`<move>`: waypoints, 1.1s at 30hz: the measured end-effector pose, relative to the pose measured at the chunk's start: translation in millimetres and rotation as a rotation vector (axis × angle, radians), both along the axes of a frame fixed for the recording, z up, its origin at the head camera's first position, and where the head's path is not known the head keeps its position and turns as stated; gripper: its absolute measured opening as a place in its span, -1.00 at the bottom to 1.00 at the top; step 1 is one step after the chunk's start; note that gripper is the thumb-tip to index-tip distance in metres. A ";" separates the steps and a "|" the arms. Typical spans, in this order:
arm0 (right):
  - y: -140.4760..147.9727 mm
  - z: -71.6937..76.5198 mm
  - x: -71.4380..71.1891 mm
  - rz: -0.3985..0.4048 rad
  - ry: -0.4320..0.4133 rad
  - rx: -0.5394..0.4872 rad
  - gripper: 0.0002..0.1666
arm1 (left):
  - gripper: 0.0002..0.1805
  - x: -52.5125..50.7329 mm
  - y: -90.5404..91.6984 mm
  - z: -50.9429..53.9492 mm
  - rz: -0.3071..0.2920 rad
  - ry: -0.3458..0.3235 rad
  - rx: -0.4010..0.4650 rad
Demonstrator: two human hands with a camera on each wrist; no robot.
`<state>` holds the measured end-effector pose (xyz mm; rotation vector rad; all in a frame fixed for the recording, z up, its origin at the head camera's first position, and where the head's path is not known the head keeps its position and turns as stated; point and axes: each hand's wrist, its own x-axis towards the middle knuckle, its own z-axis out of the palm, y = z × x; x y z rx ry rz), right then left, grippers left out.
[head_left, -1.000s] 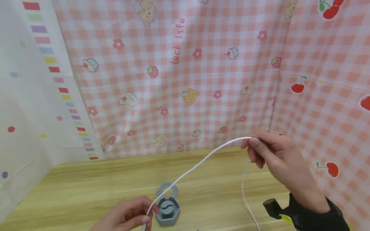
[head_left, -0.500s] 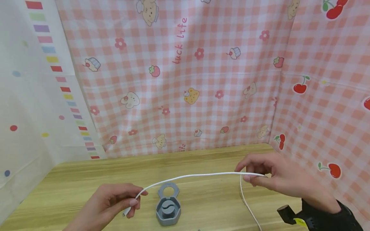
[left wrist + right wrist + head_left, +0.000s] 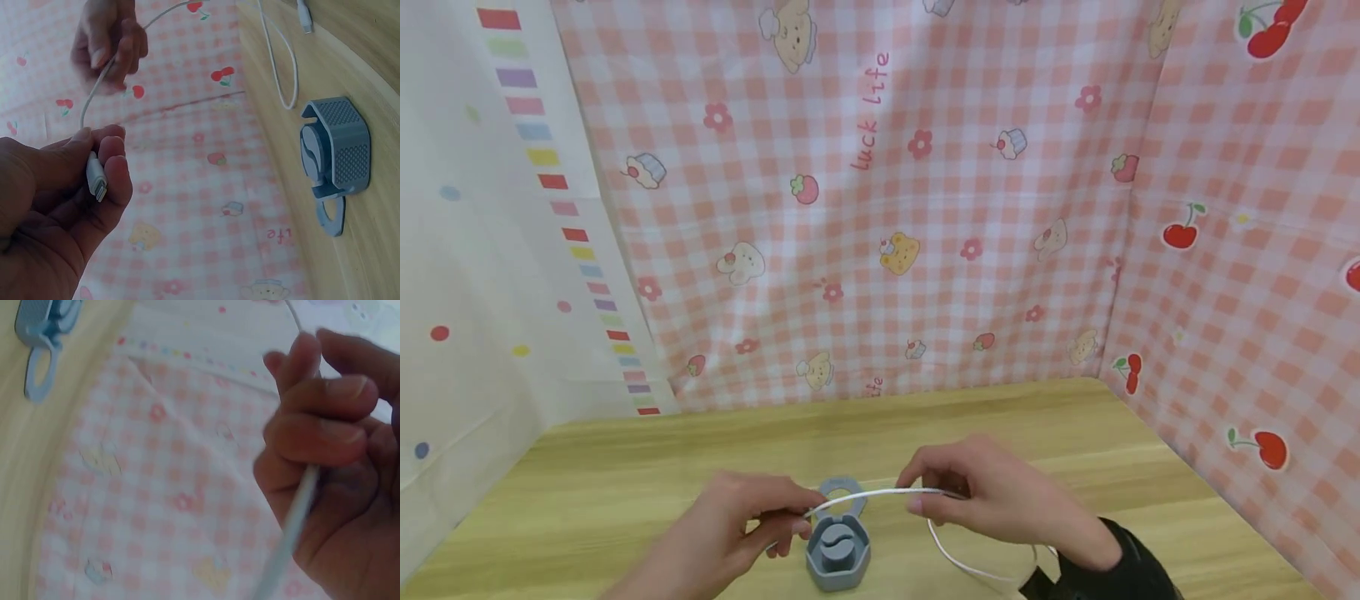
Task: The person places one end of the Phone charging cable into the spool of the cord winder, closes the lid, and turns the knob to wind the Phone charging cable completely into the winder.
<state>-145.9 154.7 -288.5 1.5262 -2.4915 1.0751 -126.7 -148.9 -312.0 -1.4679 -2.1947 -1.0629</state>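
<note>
While in hands (image 3: 732, 510) (image 3: 988, 493), white cable (image 3: 876, 492) (curved)

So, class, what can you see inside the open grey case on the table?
Inside the case stands a round post, its top split by a curve. No white cable shows in there. Whatever sits low behind the post is hidden.

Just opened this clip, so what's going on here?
A person is holding a white cable stretched in a gentle arch between both hands. The left hand pinches it close to a plug, and the right hand grips it further along. Another plug lies on the wooden table. A gray hexagonal case sits there too, its ring-shaped flap out to one side, with no cable visible around its inner post.
</note>
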 end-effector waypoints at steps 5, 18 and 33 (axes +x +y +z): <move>-30.7 -10.4 -4.9 -0.029 -0.057 -0.007 -0.78 | -0.87 -3.3 6.1 -2.0 0.104 -0.072 -0.082; -61.3 -54.8 -32.9 -0.126 0.100 0.136 -0.93 | -0.88 -29.9 -11.5 -48.8 0.210 -0.379 -0.155; -76.5 -85.2 -40.0 -0.167 0.071 0.214 -0.84 | -0.76 -49.1 -18.4 -90.6 0.211 -0.312 -0.159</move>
